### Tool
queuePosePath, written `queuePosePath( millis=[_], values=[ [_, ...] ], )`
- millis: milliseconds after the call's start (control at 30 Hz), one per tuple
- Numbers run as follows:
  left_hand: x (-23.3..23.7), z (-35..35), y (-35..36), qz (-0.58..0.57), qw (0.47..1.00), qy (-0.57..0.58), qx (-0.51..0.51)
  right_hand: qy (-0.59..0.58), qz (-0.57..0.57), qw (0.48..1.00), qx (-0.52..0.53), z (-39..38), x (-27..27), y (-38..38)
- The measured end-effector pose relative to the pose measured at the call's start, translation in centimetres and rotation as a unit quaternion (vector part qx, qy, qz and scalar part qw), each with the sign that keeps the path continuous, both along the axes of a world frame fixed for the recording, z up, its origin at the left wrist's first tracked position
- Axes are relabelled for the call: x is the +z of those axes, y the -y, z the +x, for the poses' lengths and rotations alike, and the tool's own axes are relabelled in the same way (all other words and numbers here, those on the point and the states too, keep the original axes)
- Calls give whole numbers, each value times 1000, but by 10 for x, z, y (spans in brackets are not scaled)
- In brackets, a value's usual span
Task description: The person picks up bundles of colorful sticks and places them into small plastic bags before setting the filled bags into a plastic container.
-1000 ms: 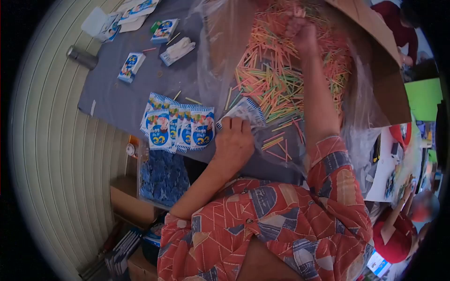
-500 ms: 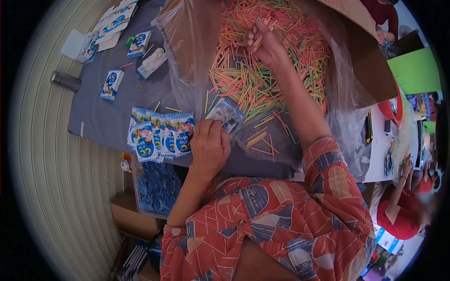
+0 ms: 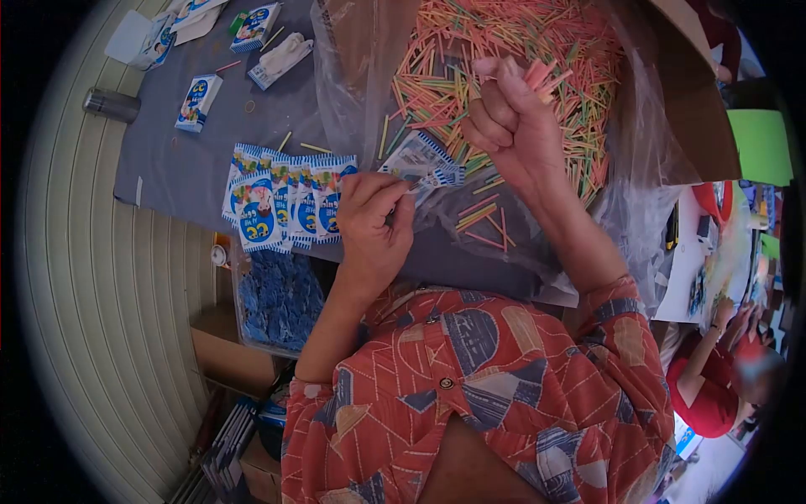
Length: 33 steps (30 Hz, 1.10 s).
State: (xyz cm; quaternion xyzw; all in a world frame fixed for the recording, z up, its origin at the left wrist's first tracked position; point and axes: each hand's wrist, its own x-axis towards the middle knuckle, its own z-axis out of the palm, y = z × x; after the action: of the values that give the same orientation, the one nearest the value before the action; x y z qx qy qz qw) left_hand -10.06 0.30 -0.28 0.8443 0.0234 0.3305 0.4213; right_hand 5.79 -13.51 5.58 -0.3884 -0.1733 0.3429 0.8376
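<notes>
My right hand (image 3: 516,118) is closed around a small bunch of pinkish sticks (image 3: 547,80), whose ends poke out beside the thumb. It is raised over the near part of a large heap of thin coloured sticks (image 3: 453,67) in pink, yellow and green. My left hand (image 3: 374,220) is closed, thumb and fingers pinching the edge of a clear-and-blue plastic packet (image 3: 432,178). Another such packet (image 3: 407,155) lies just behind it. Left of that hand, several printed blue-and-white packets (image 3: 285,197) overlap in a row on the dark tabletop (image 3: 189,164).
Clear plastic sheeting (image 3: 348,88) and a cardboard box (image 3: 684,101) surround the heap. Small printed boxes (image 3: 198,102) lie at the left, near a metal flask (image 3: 112,104). Below the table edge stands a bin of blue pieces (image 3: 279,302). Another person in red (image 3: 714,386) is at the right.
My right hand has come up out of the heap toward me, with pinkish sticks showing in its grip. The left hand has turned slightly and lifted the packet's edge. The camera view has shifted.
</notes>
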Motion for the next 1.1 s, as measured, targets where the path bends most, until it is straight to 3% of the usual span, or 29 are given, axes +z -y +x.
queuePosePath(
  millis=[100,167,267,400,467,567,667,867,900,967,1033,1100],
  values=[
    [0,4,0,-25,1000,12,-2,46,62,996,-45,-14,2,-4],
    [-3,7,1,-51,999,19,3,204,7,973,-110,-20,3,-6],
    [-3,12,2,-114,993,10,-14,293,-56,947,-117,-25,-2,-8],
    [5,21,9,-206,977,20,-59,231,-158,960,-15,-23,-1,2],
    [5,24,11,-224,971,34,-72,422,-146,895,-24,-15,-14,-2],
    [1,27,11,-235,967,31,-92,495,-143,856,-26,-14,-8,-6],
    [-5,30,10,-255,960,43,-111,415,-130,898,65,-10,-3,-2],
    [-2,29,18,-306,943,54,-121,353,-126,926,32,-18,-1,-6],
    [-2,26,16,-253,959,45,-120,347,-117,929,46,-20,-3,-8],
    [-3,22,13,-160,979,81,-97,476,-129,868,66,-22,-6,-9],
    [7,0,5,-127,988,48,-72,471,-137,867,85,-27,-7,-10],
    [11,-21,-2,-98,993,17,-64,419,-168,892,13,-30,-8,-8]
  ],
)
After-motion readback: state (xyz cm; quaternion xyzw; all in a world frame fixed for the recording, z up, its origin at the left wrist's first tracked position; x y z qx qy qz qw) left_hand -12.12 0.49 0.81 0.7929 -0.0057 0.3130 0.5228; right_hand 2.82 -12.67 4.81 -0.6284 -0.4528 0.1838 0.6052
